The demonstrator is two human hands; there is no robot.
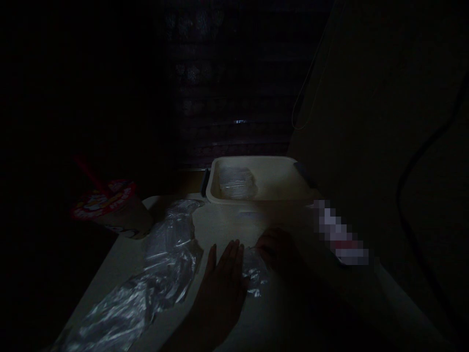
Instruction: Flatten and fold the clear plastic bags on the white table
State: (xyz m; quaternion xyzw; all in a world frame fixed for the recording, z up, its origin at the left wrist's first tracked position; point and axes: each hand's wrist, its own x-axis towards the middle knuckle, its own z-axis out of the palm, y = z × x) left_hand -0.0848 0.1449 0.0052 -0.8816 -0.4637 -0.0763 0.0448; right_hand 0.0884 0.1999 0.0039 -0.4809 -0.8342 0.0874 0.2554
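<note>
The scene is very dark. My left hand [223,278] lies flat on the white table [220,227] with its fingers stretched out and together, touching a small clear plastic piece [254,274]. My right hand [278,249] is curled over the other side of that plastic piece, fingers bent on it. A long crumpled clear plastic bag [154,274] lies just left of my left hand.
A cream rectangular tub [271,178] stands at the back of the table with a clear plastic item [236,183] inside. A drink cup with a red printed lid and red straw [106,205] stands at the left. A blurred-out object [342,237] lies at the right.
</note>
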